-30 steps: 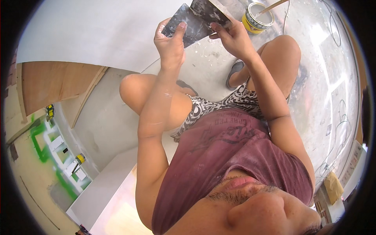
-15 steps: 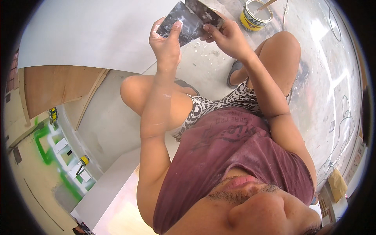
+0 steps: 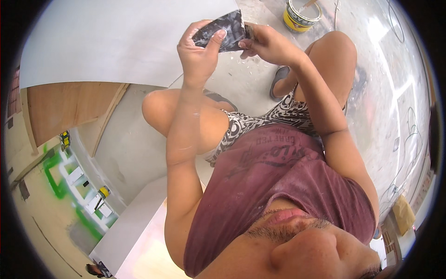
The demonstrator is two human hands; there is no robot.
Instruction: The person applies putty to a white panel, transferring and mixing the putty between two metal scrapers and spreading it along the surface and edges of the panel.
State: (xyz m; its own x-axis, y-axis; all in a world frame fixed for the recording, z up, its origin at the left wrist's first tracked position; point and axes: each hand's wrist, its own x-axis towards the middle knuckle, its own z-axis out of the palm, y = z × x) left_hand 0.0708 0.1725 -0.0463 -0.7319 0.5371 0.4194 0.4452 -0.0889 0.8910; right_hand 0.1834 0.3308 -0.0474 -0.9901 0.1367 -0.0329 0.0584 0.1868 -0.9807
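Observation:
In my left hand [image 3: 200,51] is a thin black putty spreader [image 3: 227,29], its face smeared with white paste. The thumb lies on that face while the fingers wrap round behind it. My right hand [image 3: 274,45] pinches a second dark putty spreader [image 3: 249,31], of which only a narrow strip shows at the first one's right edge. The two blades meet or overlap there; whether they touch is hard to see. White residue coats the fingertips of both hands.
Beyond my right knee an open yellow-and-black can [image 3: 299,21] with a stick in it stands on the grey floor [image 3: 253,76]. A large white panel [image 3: 107,42] spreads to the left, near bare plywood [image 3: 69,107]. Cables [image 3: 411,135] run along the floor at right.
The left spreader has tilted and moved right, its blade now looking curved. The right spreader, broad in view before, has turned and come down mostly behind the left one.

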